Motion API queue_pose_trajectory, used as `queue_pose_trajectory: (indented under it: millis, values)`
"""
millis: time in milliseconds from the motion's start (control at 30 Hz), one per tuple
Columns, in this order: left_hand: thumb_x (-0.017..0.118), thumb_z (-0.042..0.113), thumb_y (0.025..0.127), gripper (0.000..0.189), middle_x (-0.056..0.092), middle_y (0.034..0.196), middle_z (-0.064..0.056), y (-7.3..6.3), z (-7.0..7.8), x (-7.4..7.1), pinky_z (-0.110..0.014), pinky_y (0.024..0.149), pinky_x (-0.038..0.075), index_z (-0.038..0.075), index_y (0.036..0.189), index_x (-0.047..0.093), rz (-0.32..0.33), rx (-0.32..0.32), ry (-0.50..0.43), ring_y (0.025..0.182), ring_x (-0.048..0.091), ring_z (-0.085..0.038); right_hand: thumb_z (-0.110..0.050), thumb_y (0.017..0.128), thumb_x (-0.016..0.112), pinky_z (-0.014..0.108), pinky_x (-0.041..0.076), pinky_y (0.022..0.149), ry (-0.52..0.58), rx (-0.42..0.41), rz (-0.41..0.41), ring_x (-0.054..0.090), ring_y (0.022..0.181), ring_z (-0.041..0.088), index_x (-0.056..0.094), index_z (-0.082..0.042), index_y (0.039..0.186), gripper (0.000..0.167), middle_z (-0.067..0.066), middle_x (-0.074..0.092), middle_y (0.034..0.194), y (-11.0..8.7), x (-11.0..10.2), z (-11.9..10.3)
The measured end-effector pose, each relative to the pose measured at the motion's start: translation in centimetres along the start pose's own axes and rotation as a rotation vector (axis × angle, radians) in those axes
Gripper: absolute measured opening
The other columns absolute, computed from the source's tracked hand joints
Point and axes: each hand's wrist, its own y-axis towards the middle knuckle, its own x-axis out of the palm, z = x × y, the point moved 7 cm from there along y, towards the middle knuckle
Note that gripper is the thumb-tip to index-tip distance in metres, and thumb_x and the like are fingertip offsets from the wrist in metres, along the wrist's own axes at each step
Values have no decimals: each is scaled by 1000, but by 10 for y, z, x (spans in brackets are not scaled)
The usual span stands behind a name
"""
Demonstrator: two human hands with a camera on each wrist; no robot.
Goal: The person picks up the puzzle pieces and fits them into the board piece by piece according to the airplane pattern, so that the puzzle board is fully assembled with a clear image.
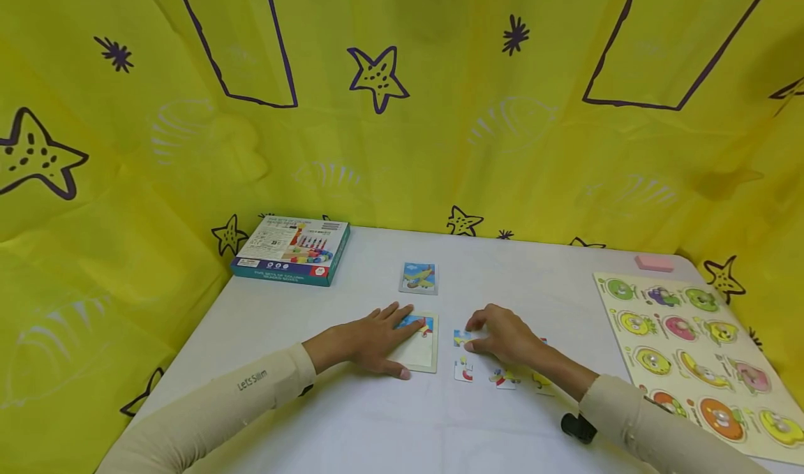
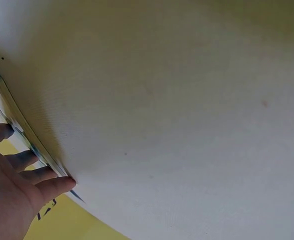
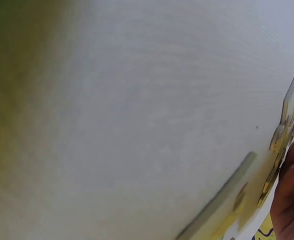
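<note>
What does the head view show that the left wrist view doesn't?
Head only: the right hand pinching a small blue jigsaw piece, loose pieces beside it, the finished aeroplane picture card, the teal box, the pink block and the round-peg fruit board.
Left wrist only: a close side-on look at the frame's edge under the fingertips.
Both: the left hand resting flat on the pale square puzzle frame, on the white table.
</note>
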Motion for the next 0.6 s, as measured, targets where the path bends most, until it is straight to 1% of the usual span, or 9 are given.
queue_pose_trajectory:
  millis: [133,333,533,600]
  values:
    - [57,71,89,97,10,170,-7,0,0,0,-54,123,22,28,163,13,0,-2,-1,156,11,-35,-20,82,84,38,50,88,22,-25,-22,56,92,18,69,-13,100,24,-1,63,96,1,1,-2]
    - [58,71,88,97,9,170,-6,-1,0,-1,-53,124,21,28,163,13,0,-4,-2,156,11,-35,-15,86,80,26,44,73,100,-68,-78,53,82,14,59,-14,96,23,-3,59,87,0,4,-4]
    - [58,70,89,97,10,170,-7,-1,0,-1,-54,123,22,27,163,13,5,0,-9,156,11,-35,-15,89,77,21,43,63,151,-128,-129,52,73,12,59,-14,91,17,-3,59,85,-2,4,-6]
    - [58,70,88,97,10,170,-8,0,-1,0,-54,123,22,26,163,14,8,2,-7,156,12,-36,-14,90,75,21,44,59,175,-149,-151,54,68,11,60,-13,90,15,-2,60,85,-4,4,-7]
